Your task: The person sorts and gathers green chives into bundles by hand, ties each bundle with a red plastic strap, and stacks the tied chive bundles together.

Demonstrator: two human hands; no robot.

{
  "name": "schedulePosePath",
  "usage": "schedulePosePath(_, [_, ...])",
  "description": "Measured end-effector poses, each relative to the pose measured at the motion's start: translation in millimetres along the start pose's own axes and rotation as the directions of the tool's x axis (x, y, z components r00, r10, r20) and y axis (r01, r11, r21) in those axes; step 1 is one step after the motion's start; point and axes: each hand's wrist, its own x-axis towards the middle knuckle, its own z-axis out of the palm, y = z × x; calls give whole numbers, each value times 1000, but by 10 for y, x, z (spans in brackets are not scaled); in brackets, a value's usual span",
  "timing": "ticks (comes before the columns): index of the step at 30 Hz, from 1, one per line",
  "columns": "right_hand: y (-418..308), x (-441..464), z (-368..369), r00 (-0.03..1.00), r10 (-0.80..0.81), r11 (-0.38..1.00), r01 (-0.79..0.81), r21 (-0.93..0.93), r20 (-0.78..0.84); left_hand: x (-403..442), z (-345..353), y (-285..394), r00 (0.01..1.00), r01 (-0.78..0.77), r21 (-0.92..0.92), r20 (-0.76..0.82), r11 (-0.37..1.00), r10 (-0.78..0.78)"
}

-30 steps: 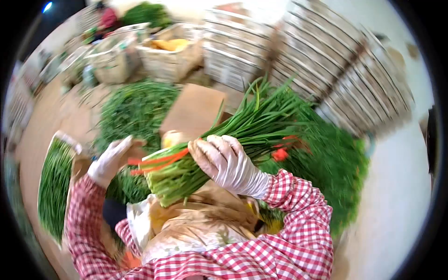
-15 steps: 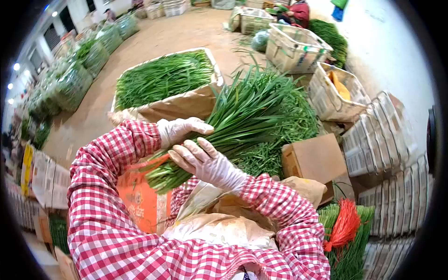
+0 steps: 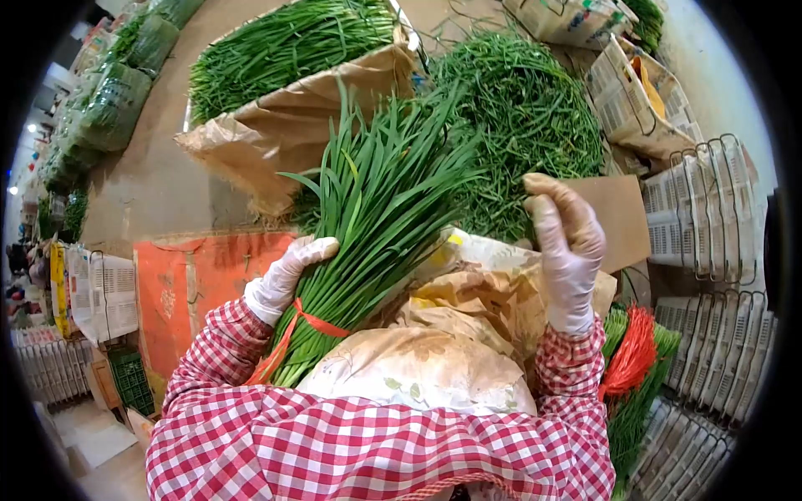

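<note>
A person in a red-and-white checked shirt (image 3: 376, 434) holds 1 thick bunch of green chives (image 3: 359, 225) over the left side of their lap. Both hands wear thin, pale gloves. The left hand (image 3: 288, 275) grasps the bunch from its outer side, thumb laid across the stems. The bunch tilts, leaves fanning up and away from the body, stem ends down near the shirt. 1 red tie (image 3: 322, 324) circles the stems just below the left hand, its loose ends trailing down and to the left. The right hand (image 3: 572, 250) is raised well apart from the bunch, its fingers bent and released, with nothing visible in them.

A stained cloth (image 3: 418, 367) covers the lap. Beyond the bunch, to the left, a paper-lined crate (image 3: 296, 96) is filled with more chives (image 3: 292, 50); to its right is a loose heap of greens (image 3: 518, 125). A red sack (image 3: 188, 288) lies left of the left hand. Behind the right hand is a cardboard box (image 3: 614, 217). At lower right, red strips (image 3: 631, 355) rest on another pile of chives (image 3: 639, 422), near white slatted crates (image 3: 718, 355).
</note>
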Motion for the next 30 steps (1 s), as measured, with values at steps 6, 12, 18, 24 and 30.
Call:
schedulePosePath(6, [-125,-57,67,997,64,994,-68,86,51,-9,229,38,999,-22,239,-22,971,28])
schedulePosePath(12, [-231,-216,268,920,181,964,-237,125,348,12,279,-63,991,-53,262,-107,964,83])
schedulePosePath(18, [-339,-176,541,770,285,955,-280,-99,572,-103,451,10,977,-50,215,-193,975,92])
schedulePosePath(24, [-146,-227,765,736,332,939,-200,-280,589,-155,515,62,961,-55,285,-246,957,128])
schedulePosePath(30, [-130,-262,910,645,520,841,-273,-468,560,-95,421,32,950,-39,371,-273,928,149])
